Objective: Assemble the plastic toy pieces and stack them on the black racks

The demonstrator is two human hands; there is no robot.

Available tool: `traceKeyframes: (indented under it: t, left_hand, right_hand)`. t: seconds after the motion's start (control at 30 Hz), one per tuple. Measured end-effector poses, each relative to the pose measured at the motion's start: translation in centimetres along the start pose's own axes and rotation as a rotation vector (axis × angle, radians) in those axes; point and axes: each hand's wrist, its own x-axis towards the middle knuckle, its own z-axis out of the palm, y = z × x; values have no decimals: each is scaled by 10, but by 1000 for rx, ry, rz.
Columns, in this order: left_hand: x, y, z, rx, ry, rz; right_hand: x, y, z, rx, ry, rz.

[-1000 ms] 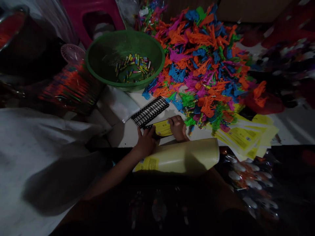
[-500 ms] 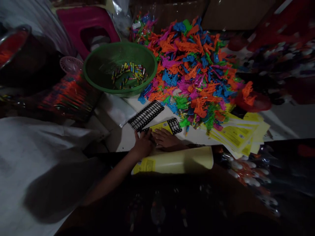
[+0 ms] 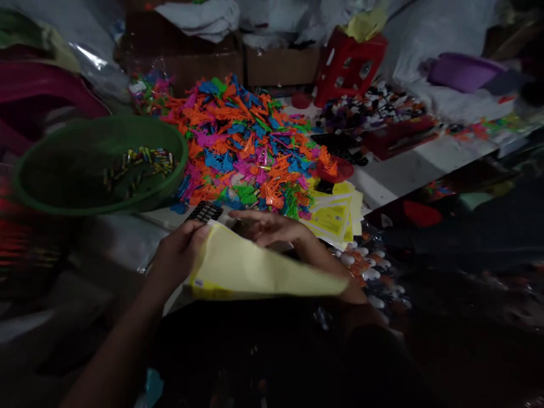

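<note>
A large pale-yellow sheet of paper (image 3: 259, 266) with a bright yellow printed edge is lifted and curved in front of me. My left hand (image 3: 176, 255) is closed on its left edge. My right hand (image 3: 276, 229) is just behind the sheet, fingers stretched out and apart, with nothing clearly held. Beyond my left hand a black plastic grid rack (image 3: 205, 211) shows in part; the sheet and my hands hide the rest of that spot.
A heap of small bright plastic toys (image 3: 246, 141) covers the table's middle. To the left is a green basin (image 3: 170, 192) holding small coloured pieces. Yellow printed sheets (image 3: 334, 212) lie to the right, near a red dish (image 3: 340, 170) and a red stool (image 3: 351, 71).
My view has swung right. Both hands have come off the black rack with the yellow label; my left hand has taken hold of the yellow sheet, which is raised and turned.
</note>
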Motion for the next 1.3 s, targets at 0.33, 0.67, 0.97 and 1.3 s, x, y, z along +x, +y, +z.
traceKeyframes:
  t: [0.33, 0.67, 0.97, 1.3]
  left_hand:
    - [-5, -15, 62, -205, -197, 39]
    - [-35, -55, 38, -319, -491, -27]
    - [-3, 13, 57, -214, -375, 213]
    - [16, 16, 56, -44, -311, 26]
  right_hand:
    - [-73, 16, 4, -442, 116, 8]
    - [-71, 69, 11, -936, 646, -59]
    - [-28, 43, 33, -1452, 617, -539]
    - [-5, 59, 35, -1544, 702, -548]
